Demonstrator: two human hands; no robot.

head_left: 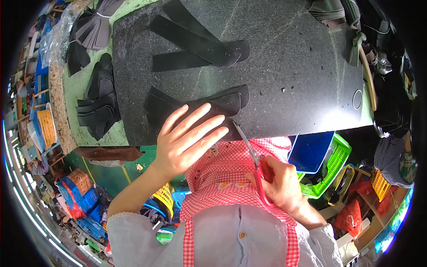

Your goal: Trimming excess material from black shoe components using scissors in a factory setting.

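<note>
My left hand (178,144) lies flat with its fingers spread over the near group of black strips (229,100), close to the front edge of a dark speckled slab (289,58). Those strips have rounded right ends and overlap one another. In my right hand (284,184) is a pair of scissors (250,147), its red handles gripped by thumb and fingers. The narrow blades point up and left, tips at the strips' right ends beside my left fingertips; whether they touch the material I cannot tell. Farther back, more black strips (189,38) lie crossed on the slab.
A pile of black pieces (98,100) rests left of the slab, below a tied fanned bundle (94,30). Another bundle (328,10) sits at the far right, and a ring (356,99) near the right edge. Below stand a green basket (336,164) and a blue bin (311,149).
</note>
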